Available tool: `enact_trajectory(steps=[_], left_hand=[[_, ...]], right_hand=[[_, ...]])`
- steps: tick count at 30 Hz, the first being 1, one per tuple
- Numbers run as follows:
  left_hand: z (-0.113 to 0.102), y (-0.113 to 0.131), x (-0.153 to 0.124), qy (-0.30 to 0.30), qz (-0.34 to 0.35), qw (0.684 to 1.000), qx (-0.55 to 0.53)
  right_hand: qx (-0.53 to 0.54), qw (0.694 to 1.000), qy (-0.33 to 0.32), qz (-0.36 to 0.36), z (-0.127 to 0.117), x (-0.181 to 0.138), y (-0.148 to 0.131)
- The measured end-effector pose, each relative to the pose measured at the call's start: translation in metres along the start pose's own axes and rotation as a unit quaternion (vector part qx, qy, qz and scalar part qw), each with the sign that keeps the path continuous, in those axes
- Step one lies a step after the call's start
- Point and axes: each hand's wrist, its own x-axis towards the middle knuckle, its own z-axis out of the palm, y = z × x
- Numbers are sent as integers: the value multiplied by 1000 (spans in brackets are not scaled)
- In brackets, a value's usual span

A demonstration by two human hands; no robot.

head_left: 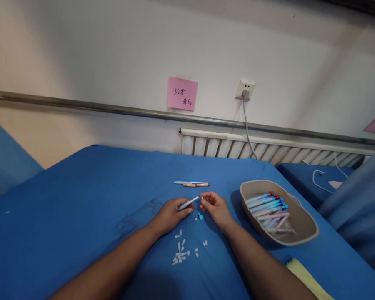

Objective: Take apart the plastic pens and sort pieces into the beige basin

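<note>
My left hand [171, 213] is closed around a thin white pen [189, 203] that points up and to the right. Fingers of my right hand [215, 205] pinch at the pen's tip. Both hands rest on the blue cloth [81, 216] covering the table. A small blue cap [200, 216] lies just below the hands. Several small white caps [181, 254] lie scattered near my forearms. Two finished pens [192, 183] lie side by side beyond the hands.
A beige oval tray [303, 225] holding several blue and pink pens stands at the right. A yellow cloth [303, 277] shows at the lower right. Behind the table are a radiator [268, 150], a wall socket with a cable [245, 89] and a pink note [181, 93].
</note>
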Motion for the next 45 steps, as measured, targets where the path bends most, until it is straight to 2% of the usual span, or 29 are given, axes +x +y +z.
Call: enact_trajectory(steps=[5,9,14,19,22,29,35,38,40,42,45], left_hand=[[0,-5,4,38,-63,989,-131],[1,-5,5,62,-79,978,-180],[1,-1,2,22,-68,988,-137],[3,3,-1,-16,-21,997,-73],[3,3,-2,-23,-5,998,-66],[4,2,0,-3,-47,995,-92],[4,-2,2,11,-76,986,-149],[4,-1,2,10,-76,986,-149],[4,0,2,10,-80,987,-142],[2,2,1,10,-75,990,-121],[0,3,0,7,-52,997,-54]], right_hand=[[23,1000,5,19,3,-2,-8],[25,999,6,24,4,-5,-14],[51,998,10,21,4,-9,-19],[49,997,65,-15,8,-11,-29],[43,996,70,-18,9,-11,-33],[-20,998,68,-3,1,-5,-24],[-31,999,39,-6,6,-9,-21],[-82,996,33,0,3,-7,-10],[-156,987,32,-2,-2,-5,-3],[-251,968,15,-10,-8,-5,0],[-386,922,-19,-26,-13,-7,-3]])
